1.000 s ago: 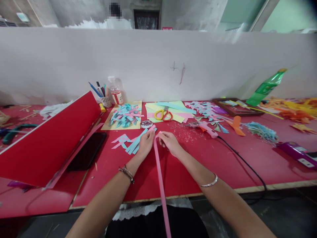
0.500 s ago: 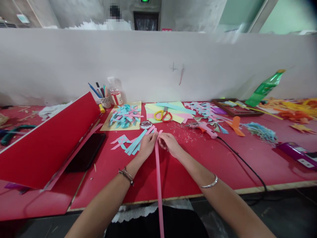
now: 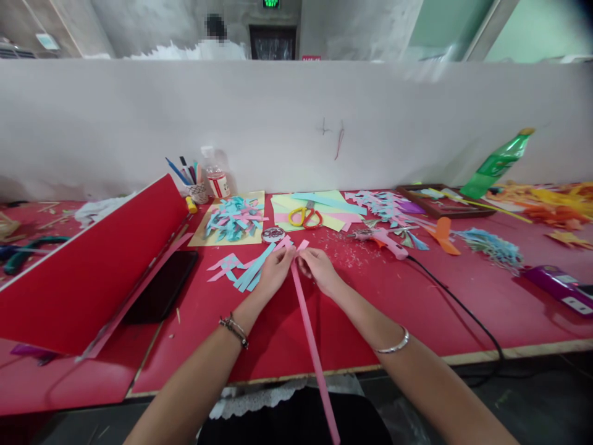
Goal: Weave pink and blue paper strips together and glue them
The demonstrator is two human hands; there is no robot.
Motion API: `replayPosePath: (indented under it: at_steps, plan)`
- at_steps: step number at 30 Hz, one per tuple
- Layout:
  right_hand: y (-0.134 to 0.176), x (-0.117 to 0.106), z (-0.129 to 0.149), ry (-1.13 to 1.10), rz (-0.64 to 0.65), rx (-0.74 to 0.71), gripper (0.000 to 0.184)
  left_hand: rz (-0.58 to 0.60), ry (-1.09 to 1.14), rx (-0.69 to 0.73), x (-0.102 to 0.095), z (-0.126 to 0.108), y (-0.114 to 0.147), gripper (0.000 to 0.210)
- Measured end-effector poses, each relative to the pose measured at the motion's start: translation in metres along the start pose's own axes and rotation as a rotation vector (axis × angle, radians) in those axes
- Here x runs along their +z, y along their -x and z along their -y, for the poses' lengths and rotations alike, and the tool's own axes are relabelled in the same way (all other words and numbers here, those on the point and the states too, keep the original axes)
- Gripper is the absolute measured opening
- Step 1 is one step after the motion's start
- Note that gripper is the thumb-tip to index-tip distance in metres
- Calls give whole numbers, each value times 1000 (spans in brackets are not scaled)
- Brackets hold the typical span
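Note:
Both hands meet over the middle of the red table. My left hand [image 3: 277, 267] is closed on a long pink paper strip [image 3: 309, 330], pinching it near its upper end. Close beside it, my right hand [image 3: 319, 269] has its fingers curled together at the same strip. The strip's long tail hangs down past the table edge over my lap. Just left of my left hand lie loose blue paper strips [image 3: 252, 272] and a small pink-and-blue folded piece [image 3: 227, 266]. A round tape roll [image 3: 273, 235] sits behind the hands.
Scissors [image 3: 306, 216] rest on coloured paper sheets behind the hands. A pink glue gun [image 3: 382, 240] with a black cord [image 3: 445, 289] lies right. At left are a phone [image 3: 162, 287] and a propped red board [image 3: 106, 266]. A pile of paper pieces [image 3: 234, 217] stands behind.
The tail of the pink strip has swung to the right. Both hands stay almost in place, with the strip still between them.

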State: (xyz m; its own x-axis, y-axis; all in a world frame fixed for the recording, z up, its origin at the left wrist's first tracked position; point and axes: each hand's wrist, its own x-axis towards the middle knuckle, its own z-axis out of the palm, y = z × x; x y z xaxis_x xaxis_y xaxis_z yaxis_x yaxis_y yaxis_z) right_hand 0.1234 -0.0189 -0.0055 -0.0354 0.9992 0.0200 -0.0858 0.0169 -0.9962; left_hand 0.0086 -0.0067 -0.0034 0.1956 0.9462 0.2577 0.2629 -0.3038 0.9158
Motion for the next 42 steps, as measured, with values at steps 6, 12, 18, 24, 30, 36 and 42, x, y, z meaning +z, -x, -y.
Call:
replayPosePath:
  at_steps: [6, 12, 18, 24, 30, 36, 42]
  plan:
    - [-1, 0, 1, -9, 29, -10, 32, 64, -23, 17, 1, -2, 2, 35]
    - [0, 1, 1, 6, 45, 30, 26, -47, -37, -2, -1, 0, 2, 36]
    - [0, -1, 1, -30, -15, -16, 28, 32, -45, 5, 1, -2, 1, 31]
    - [0, -2, 3, -14, -3, -39, 28, 42, -55, 27, 0, -4, 2, 29]
    - [-1, -1, 1, -8, -6, -25, 26, -51, 5, 23, -2, -2, 1, 28]
    - [-1, -2, 1, -31, -24, -45, 25, 23, 90, 20, -2, -5, 2, 27]
    - [0, -2, 4, 33, 43, -100, 27, 119, 25, 38, 0, -3, 3, 36]
